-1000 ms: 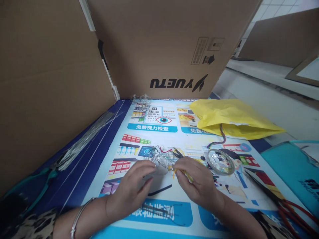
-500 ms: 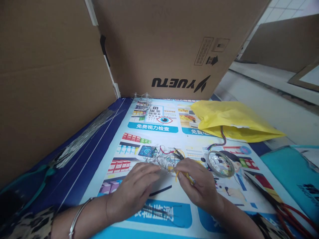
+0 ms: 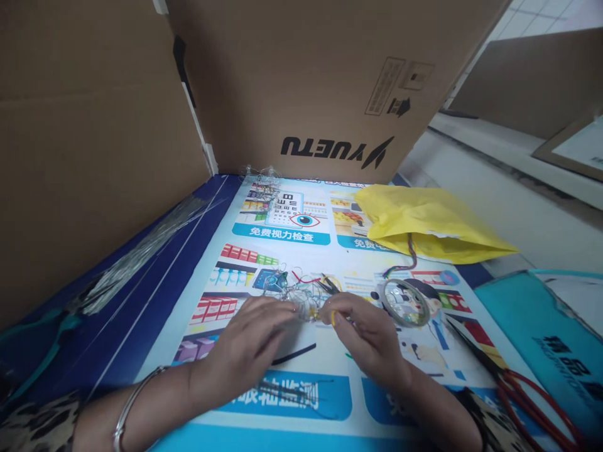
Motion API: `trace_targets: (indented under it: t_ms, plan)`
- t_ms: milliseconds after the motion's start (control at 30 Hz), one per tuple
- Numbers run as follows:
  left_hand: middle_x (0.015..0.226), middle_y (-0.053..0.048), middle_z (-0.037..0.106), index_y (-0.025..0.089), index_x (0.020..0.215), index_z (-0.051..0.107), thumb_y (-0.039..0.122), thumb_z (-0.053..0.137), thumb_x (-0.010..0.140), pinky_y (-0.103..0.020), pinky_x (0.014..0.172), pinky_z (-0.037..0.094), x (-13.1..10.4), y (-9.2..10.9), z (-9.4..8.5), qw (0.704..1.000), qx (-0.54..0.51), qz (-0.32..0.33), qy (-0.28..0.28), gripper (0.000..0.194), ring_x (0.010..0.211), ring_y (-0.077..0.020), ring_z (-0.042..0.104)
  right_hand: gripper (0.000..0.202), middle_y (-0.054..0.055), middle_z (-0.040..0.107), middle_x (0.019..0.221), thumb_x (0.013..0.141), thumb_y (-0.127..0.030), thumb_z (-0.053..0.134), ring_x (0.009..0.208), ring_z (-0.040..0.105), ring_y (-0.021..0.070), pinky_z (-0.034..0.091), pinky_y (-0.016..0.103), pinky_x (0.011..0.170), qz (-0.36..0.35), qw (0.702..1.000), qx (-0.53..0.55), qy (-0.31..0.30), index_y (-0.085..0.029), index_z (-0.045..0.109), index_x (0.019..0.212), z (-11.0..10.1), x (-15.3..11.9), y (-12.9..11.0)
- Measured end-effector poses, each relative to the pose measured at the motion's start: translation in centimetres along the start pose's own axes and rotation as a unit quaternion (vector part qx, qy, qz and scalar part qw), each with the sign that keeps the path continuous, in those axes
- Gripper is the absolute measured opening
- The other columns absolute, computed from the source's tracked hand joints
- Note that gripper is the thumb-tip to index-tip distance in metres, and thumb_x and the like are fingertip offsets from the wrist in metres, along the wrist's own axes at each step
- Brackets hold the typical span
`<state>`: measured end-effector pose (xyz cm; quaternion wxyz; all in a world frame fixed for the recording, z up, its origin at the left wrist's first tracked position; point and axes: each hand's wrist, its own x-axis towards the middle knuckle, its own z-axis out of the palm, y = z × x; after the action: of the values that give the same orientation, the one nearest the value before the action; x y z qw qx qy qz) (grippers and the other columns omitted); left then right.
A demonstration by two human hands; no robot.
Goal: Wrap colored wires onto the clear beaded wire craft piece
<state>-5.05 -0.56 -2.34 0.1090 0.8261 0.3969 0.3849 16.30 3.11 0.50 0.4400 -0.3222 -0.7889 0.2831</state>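
A tangle of thin wire with clear bead-like pieces lies on the printed sheet between my hands. My left hand is closed, its fingertips pinching the tangle's near left edge. From the right, my right hand pinches a short yellow strand at the tangle's side; its other fingers are curled under. Dark pointed plier-like tips show just beyond the right hand, which hides the rest of that tool. A red wire runs across the top of the tangle.
Cardboard walls stand behind and left. A yellow bag, round clear coil, red-handled scissors and teal pouch lie right. Left are a silvery wire bundle and teal-handled pliers. Dark strands lie in front.
The whole view has shifted slightly, with things sitting a little further left and higher. My right hand has rolled over the yellow strand, which now loops up above its fingertips.
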Motion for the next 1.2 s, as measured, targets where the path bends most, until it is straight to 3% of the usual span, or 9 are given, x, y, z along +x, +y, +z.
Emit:
trace_targets:
  t_ms: [167, 433, 667, 800, 1033, 1200]
  plan:
    - [0.107, -0.007, 0.067, 0.023, 0.112, 0.056, 0.008, 0.052, 0.082, -0.039, 0.085, 0.052, 0.5, 0.3, -0.6, 0.998, -0.03, -0.039, 0.046, 0.034, 0.1, -0.0205, 0.061, 0.016, 0.005, 0.064, 0.07, 0.085, -0.017, 0.048, 0.065, 0.06, 0.016, 0.05, 0.029, 0.061, 0.035, 0.999, 0.037, 0.004, -0.017, 0.062, 0.077, -0.1, 0.1, -0.1]
    - [0.109, -0.005, 0.067, 0.026, 0.113, 0.059, 0.016, 0.054, 0.083, -0.037, 0.085, 0.055, 0.7, 0.5, -1.1, 0.986, -0.085, -0.142, 0.019, 0.032, 0.101, -0.0201, 0.062, 0.015, 0.006, 0.069, 0.077, 0.08, -0.009, 0.051, 0.075, 0.065, 0.0176, 0.053, 0.029, 0.069, -0.028, 0.997, -0.049, 0.046, -0.018, 0.063, 0.083, -0.1, 0.2, 0.3]
    - [0.119, -0.007, 0.063, 0.028, 0.125, 0.052, 0.018, 0.056, 0.081, -0.038, 0.086, 0.055, 0.9, 0.7, -1.1, 0.989, -0.08, -0.126, 0.001, 0.045, 0.108, -0.0231, 0.06, 0.019, 0.005, 0.071, 0.082, 0.08, -0.008, 0.051, 0.082, 0.067, 0.0173, 0.055, 0.03, 0.075, -0.058, 0.992, -0.092, 0.066, -0.02, 0.062, 0.088, 0.3, -0.2, 0.3]
    - [0.116, -0.006, 0.064, 0.028, 0.122, 0.055, 0.018, 0.056, 0.08, -0.04, 0.087, 0.055, 1.1, 0.7, -1.0, 0.987, -0.097, -0.131, 0.006, 0.043, 0.106, -0.0227, 0.061, 0.019, 0.007, 0.07, 0.085, 0.081, -0.008, 0.05, 0.086, 0.066, 0.0191, 0.055, 0.033, 0.077, -0.063, 0.991, -0.099, 0.065, -0.02, 0.062, 0.09, 0.7, -0.3, 0.4]
    - [0.114, -0.005, 0.066, 0.026, 0.116, 0.059, 0.019, 0.058, 0.079, -0.044, 0.09, 0.053, 1.2, 1.0, -0.3, 0.974, -0.139, -0.181, -0.001, 0.037, 0.105, -0.0225, 0.062, 0.02, 0.011, 0.067, 0.096, 0.081, -0.006, 0.05, 0.097, 0.062, 0.0201, 0.054, 0.036, 0.083, -0.107, 0.985, -0.13, 0.02, -0.018, 0.059, 0.094, 1.7, -1.2, 0.5]
    - [0.099, -0.002, 0.071, 0.025, 0.103, 0.064, 0.021, 0.062, 0.078, -0.037, 0.079, 0.058, 1.5, 1.2, 0.7, 0.947, -0.177, -0.264, 0.034, 0.026, 0.087, -0.0187, 0.067, 0.021, 0.015, 0.066, 0.1, 0.083, -0.005, 0.044, 0.102, 0.06, 0.0228, 0.052, 0.04, 0.091, -0.185, 0.956, -0.221, -0.051, -0.014, 0.059, 0.093, 2.2, -1.6, 0.4]
